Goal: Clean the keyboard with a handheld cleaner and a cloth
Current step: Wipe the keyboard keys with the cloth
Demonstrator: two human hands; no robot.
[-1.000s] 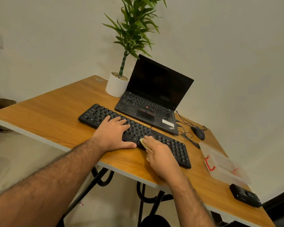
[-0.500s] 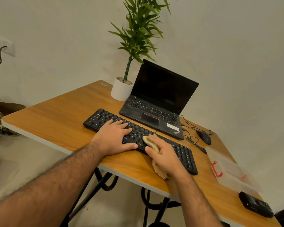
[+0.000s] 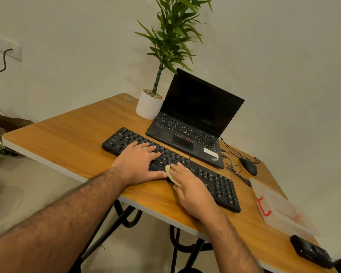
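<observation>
A black keyboard (image 3: 217, 180) lies slanted on the wooden table (image 3: 71, 142). My left hand (image 3: 140, 162) rests flat on the keyboard's left half with fingers spread, holding it down. My right hand (image 3: 191, 188) presses a small pale yellow cloth (image 3: 170, 173) onto the keys near the keyboard's middle front edge. Most of the cloth is hidden under my fingers. A small black device (image 3: 311, 252), perhaps the handheld cleaner, lies at the table's near right corner.
An open black laptop (image 3: 193, 123) stands behind the keyboard, with a potted plant (image 3: 149, 104) to its left. A black mouse (image 3: 248, 166) and cables lie at the right. A clear plastic box (image 3: 280, 209) with red marks sits near the right edge.
My right hand has drawn the cloth back toward the keyboard's front edge, and the cloth's hanging tail is tucked under the palm. The left hand stays put. The view has shifted.
</observation>
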